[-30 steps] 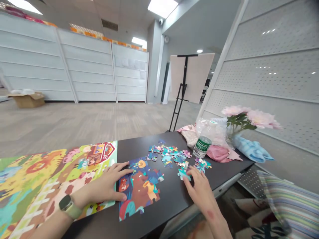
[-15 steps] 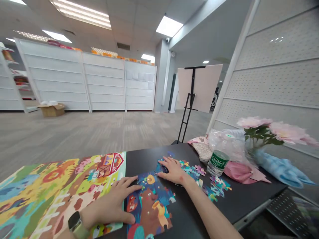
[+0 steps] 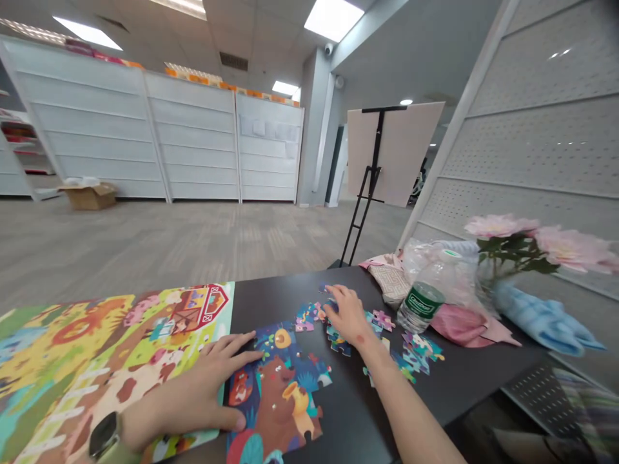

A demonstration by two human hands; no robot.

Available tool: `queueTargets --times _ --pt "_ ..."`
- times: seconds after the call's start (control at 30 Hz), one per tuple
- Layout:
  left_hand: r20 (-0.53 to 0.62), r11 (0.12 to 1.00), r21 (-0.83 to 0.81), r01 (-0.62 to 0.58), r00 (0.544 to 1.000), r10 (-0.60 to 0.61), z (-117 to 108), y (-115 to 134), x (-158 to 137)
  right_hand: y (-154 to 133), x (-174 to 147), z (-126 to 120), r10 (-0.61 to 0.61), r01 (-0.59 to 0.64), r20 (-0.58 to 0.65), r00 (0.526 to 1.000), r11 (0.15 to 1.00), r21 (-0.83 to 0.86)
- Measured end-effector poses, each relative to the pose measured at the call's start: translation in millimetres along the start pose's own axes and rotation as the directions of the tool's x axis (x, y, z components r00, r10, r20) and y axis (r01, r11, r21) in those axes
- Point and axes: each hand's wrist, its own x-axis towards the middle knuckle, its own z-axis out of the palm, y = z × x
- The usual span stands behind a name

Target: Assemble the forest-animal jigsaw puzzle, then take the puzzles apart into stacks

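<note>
Resting our left hand point(image 3: 207, 383) at the left edge of the partly joined, dark-blue jigsaw with a brown bear point(image 3: 275, 399), we have its fingers apart and unbent, gripping nothing, with the fingertips and thumb over the border. The jigsaw lies flat on the black, smooth-topped bench point(image 3: 353, 412), its right side jagged and unfinished.

Our right hand point(image 3: 348, 316) reaches beyond the jigsaw and to its right, over a scatter of small multicoloured loose pieces point(image 3: 305, 317). Its fingers are slightly bent and pointed away from us — we cannot tell whether they grip a piece. One small dark-blue piece point(image 3: 323, 287) lies just by those fingertips, and another multicoloured cluster point(image 3: 418, 351) sits to the right of the jigsaw, past our forearm.

To the left of the jigsaw, just beside it and partly under our left hand, we see a bright, flat farm-animal board point(image 3: 120, 367). Farther right of the jigsaw stands a clear plastic bottle with a green label point(image 3: 420, 303) — near it, a crumpled pink cloth point(image 3: 459, 324) and, farther right, a light-blue checked cloth point(image 3: 551, 319) below pale pink flowers point(image 3: 500, 225).
</note>
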Motion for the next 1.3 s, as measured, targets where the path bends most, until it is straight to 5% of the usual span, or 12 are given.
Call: queueTargets --times 0.17,0.47,0.7,1.0,1.3 --pt "0.025 0.999 0.02 0.027 0.999 -0.028 -4 8 -1 -19 -7 19 -0.172 0.176 0.126 0.977 0.984 -0.016" --pt "0.001 1.0 -0.024 0.005 1.0 -0.005 -1 5 -3 1 0 5 -0.014 0.014 -0.011 1.0 0.999 -0.043" --pt "0.025 0.999 -0.023 0.031 0.999 -0.03 -4 10 -3 -10 -8 11 -0.112 0.112 0.126 0.986 0.994 0.005" --pt "0.035 0.999 -0.016 0.051 0.998 -0.05 -3 11 -3 29 3 3 0.118 -0.115 0.018 0.993 0.987 -0.116" --pt "0.021 0.999 -0.028 0.047 0.999 -0.046 -4 8 -2 34 27 9 0.224 -0.224 -0.021 0.974 0.957 -0.185"
